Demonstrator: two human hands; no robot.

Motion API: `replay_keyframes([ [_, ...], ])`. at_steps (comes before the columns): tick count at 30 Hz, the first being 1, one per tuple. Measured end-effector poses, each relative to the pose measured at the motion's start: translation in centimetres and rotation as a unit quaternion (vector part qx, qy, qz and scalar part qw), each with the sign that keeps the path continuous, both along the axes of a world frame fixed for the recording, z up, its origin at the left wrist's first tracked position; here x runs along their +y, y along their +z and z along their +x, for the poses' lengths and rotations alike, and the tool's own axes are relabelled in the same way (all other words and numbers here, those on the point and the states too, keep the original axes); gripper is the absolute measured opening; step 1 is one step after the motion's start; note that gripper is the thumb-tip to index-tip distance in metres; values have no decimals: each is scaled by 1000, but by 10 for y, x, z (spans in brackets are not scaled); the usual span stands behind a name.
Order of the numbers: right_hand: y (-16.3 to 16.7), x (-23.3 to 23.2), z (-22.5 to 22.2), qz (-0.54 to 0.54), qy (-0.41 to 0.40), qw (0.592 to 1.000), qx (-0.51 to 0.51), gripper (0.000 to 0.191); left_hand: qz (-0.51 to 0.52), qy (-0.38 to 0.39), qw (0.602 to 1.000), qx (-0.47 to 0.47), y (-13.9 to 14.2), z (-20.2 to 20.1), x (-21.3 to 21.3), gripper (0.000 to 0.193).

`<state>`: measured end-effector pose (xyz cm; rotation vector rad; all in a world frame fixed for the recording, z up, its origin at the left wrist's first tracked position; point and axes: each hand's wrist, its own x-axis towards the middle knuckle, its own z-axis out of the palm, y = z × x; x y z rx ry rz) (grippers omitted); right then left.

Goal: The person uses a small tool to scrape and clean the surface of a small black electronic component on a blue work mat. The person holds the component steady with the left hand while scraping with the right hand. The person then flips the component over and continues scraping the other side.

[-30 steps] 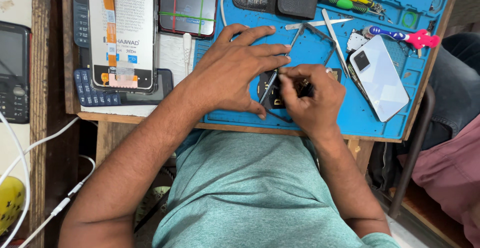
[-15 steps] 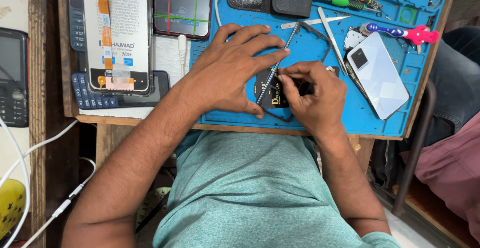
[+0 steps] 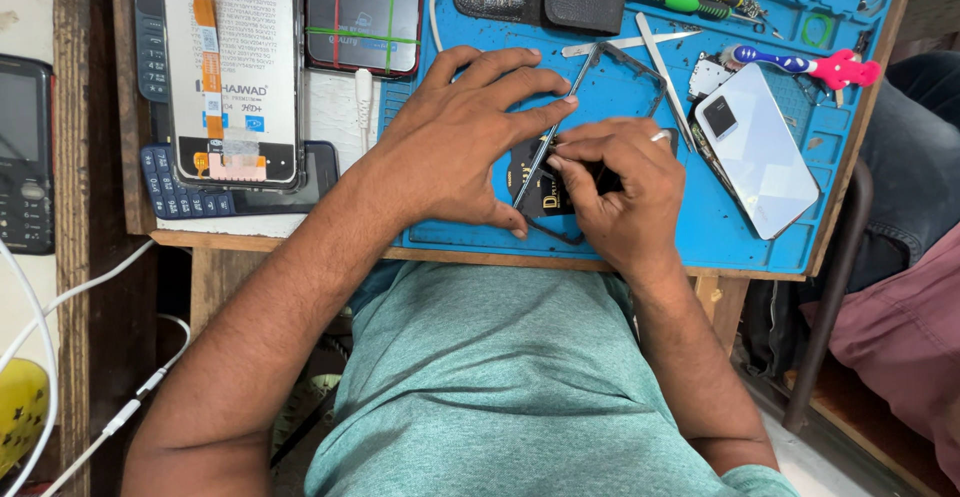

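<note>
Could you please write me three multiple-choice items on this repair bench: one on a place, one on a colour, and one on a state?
1. Where does the white phone back lie?
A. on the blue mat, by the right hand
B. under the left hand
C. on the floor

2. What colour is the toothbrush head?
A. black
B. pink
C. yellow

3. How does the left hand stand?
A. spread flat, pressing the phone frame down
C. in a raised fist
B. hanging off the table

Key: 1 A, it rests on the mat's right part, beside that hand. 2 B, the head end is pink, the handle blue. 3 A, the fingers are splayed on the frame's edge.
</note>
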<state>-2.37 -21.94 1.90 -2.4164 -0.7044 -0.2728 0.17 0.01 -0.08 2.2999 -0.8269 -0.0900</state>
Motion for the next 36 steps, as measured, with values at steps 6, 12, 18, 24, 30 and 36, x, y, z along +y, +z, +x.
replay_keyframes([
  [6,-3,-2,0,45,-14,997,60,10,0,-2,1000,-12,0,0,1,123],
  [12,-7,-5,4,108,-55,985,122,9,2,-6,1000,-9,0,1,1,123],
  [18,-7,-8,7,40,-34,997,59,11,2,-1,1000,-16,0,0,-1,124],
  [24,-9,-9,7,80,-30,994,63,12,-9,-1,1000,-13,1,1,0,122],
  [30,-8,-9,6,67,-23,996,61,13,-9,0,1000,-15,0,0,0,119],
  [36,-5,-3,-6,31,26,999,10,14,-8,2,1000,-28,-1,1,-1,118],
])
